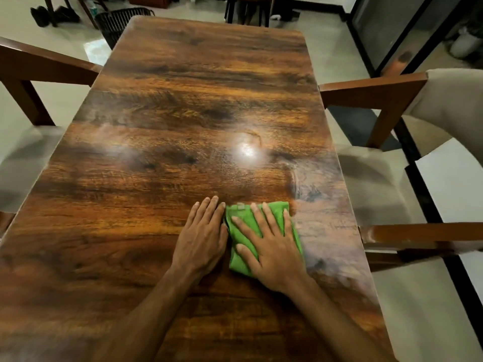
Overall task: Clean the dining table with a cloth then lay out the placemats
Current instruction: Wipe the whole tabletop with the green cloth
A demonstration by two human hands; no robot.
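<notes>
head view: two hands, left hand [201,237] and right hand [271,246], one cloth [241,259].

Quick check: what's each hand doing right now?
Left hand: open, flat on the table beside the green cloth.
Right hand: open, fingers spread, pressing the green cloth down.

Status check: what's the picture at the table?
Right hand flat on the green cloth. Left hand flat on the table beside it. Placemats not in view.
</notes>
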